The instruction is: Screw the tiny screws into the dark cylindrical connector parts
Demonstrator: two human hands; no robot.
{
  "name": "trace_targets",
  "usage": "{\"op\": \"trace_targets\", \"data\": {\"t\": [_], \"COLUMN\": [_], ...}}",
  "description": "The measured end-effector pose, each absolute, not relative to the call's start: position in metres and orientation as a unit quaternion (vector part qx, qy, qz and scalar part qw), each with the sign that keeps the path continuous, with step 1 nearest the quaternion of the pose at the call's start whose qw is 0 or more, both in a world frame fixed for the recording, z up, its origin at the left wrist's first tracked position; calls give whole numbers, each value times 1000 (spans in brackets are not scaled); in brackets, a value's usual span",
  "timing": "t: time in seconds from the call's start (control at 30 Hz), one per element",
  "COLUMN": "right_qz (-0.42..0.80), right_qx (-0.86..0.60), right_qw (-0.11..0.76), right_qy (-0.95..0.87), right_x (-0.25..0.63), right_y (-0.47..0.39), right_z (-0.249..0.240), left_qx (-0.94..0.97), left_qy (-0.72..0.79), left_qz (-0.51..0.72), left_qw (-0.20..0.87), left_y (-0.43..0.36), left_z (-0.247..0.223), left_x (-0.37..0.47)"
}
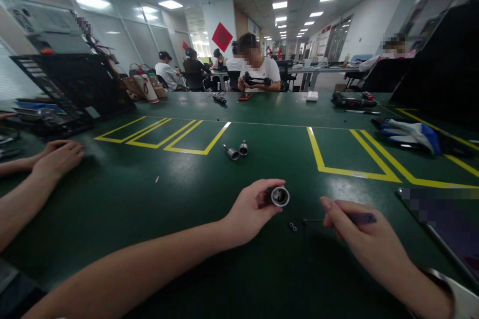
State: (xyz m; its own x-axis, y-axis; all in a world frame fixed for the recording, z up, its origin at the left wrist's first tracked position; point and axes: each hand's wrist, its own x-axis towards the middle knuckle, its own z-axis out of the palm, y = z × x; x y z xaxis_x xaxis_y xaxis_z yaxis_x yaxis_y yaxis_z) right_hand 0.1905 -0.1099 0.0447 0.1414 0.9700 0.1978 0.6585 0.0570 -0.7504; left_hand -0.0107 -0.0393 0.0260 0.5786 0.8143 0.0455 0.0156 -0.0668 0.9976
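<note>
My left hand [249, 212] is closed around a metal socket-like cylinder [280, 196], its hollow round end turned toward me. Inside the cavity some detail shows, too small to make out. In my right hand [359, 227] is a slim screwdriver [364, 218] with a dark handle, and its thin shaft points left, low over the table. Two small metal rings [292, 227] lie on the green table [209, 279], between the cylinder and the screwdriver tip. Farther off, two similar metal pieces with stems, one tilted [232, 153] and one more upright [243, 147], stand close together.
Another person's hands [60, 157] rest on the table at left. Across the table, a person [258, 67] holds a dark tool. Blue-and-white gloves [415, 134] and a dark flat device [445, 229] lie at right. Yellow tape [359, 174] marks boxes on the tabletop.
</note>
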Motion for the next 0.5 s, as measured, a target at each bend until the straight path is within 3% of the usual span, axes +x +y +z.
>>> {"op": "trace_targets", "data": {"t": [0.27,0.5], "right_qz": [112,101], "right_qx": [-505,-403], "right_qw": [484,434], "right_qy": [-706,-800], "right_x": [189,175], "right_y": [-129,-137], "right_z": [38,51], "left_qx": [541,519], "left_qy": [360,353], "left_qz": [310,334], "left_qw": [694,703], "left_y": [-44,-52], "left_z": [41,43], "left_x": [-13,-6]}}
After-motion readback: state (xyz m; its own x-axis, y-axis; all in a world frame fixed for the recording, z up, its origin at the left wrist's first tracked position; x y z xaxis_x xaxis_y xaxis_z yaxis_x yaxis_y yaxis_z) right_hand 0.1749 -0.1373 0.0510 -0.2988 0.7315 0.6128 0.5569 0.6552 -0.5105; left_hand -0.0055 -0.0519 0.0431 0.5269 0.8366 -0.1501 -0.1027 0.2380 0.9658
